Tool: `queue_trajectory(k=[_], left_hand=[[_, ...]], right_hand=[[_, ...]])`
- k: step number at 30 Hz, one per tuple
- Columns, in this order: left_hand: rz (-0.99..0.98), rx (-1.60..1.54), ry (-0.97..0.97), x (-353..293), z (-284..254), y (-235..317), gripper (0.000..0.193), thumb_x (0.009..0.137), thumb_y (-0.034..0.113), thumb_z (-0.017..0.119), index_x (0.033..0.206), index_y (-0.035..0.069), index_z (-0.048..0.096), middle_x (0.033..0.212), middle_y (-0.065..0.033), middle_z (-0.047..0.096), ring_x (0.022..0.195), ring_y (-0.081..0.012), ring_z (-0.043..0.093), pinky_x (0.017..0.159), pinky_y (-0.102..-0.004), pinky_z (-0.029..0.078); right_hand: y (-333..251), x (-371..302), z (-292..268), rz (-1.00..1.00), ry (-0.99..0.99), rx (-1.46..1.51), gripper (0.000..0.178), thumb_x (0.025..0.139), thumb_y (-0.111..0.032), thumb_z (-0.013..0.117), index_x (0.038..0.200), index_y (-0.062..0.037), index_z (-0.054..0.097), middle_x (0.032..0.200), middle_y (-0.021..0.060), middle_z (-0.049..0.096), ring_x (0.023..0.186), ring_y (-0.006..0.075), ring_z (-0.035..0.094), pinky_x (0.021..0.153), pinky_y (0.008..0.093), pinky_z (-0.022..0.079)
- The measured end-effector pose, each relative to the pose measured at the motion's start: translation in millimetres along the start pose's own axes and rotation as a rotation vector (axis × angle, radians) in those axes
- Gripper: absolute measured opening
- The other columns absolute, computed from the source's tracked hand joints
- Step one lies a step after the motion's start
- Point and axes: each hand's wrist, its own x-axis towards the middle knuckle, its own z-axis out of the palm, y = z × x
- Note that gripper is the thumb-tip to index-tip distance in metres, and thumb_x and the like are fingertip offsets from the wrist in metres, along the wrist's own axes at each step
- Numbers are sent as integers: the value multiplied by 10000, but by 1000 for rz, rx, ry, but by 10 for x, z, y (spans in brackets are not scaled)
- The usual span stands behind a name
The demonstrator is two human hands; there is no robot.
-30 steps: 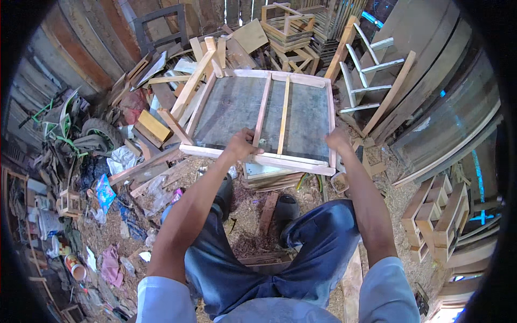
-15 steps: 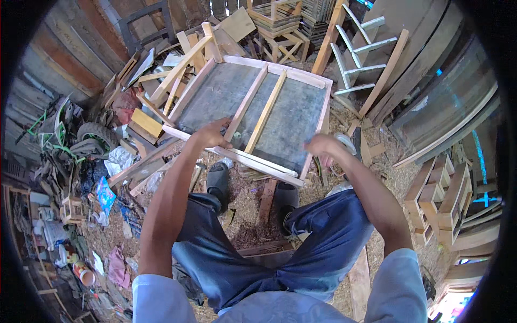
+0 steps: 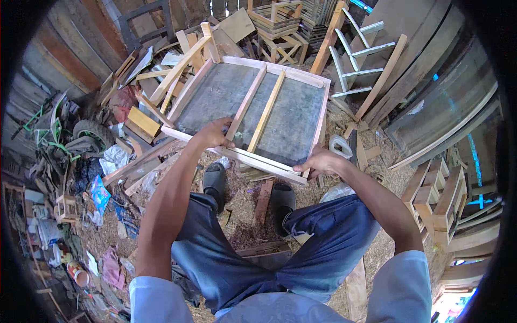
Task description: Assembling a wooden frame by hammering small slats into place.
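Note:
A rectangular wooden frame (image 3: 315, 82) with a grey mesh panel and two inner slats is held out in front of me, tilted so its right end sits lower. My left hand (image 3: 214, 133) grips the near rail close to the left slat. My right hand (image 3: 319, 161) clasps the near right corner. Under the frame my two feet in dark slippers (image 3: 215, 181) stand on sawdust-covered ground.
Loose planks and offcuts (image 3: 144, 123) lie at the left with a tyre (image 3: 92, 131) and rubbish. Wooden crates (image 3: 279, 16) are stacked at the back. A pale ladder-like rack (image 3: 362, 54) leans at the right, and small wooden frames (image 3: 440, 196) stand further right.
The frame has turned clockwise and dropped at its right end. Both hands stayed on the near rail, and the right hand came lower and closer to me.

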Motion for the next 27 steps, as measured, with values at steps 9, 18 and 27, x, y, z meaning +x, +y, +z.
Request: queue_trajectory(k=[9, 18, 27], left_hand=[[-89, 139, 241, 124, 287, -42, 646, 724, 375, 690, 1242, 36, 506, 1126, -232, 582, 992, -356, 591, 827, -419, 476], [0, 263, 596, 663, 606, -40, 315, 776, 100, 555, 1062, -32, 560, 1087, -250, 546, 1022, -409, 532, 886, -455, 453], [356, 356, 726, 450, 217, 191, 224, 752, 46, 585, 971, 1, 593, 997, -193, 559, 949, -412, 540, 825, -460, 453]], right_hand=[[-338, -86, -132, 117, -20, -204, 861, 829, -509, 609, 1352, 92, 284, 1343, 343, 350, 1102, 434, 529, 818, 446, 540], [3, 513, -712, -215, 950, -481, 886, 818, -306, 657, 1433, -15, 89, 1413, 284, 237, 1254, 447, 345, 1006, 499, 346], [-272, 133, -725, -309, 684, -1000, 1306, 547, -380, 853, 1468, -92, -26, 1499, 266, -3, 1401, 383, 42, 1095, 571, 68]])
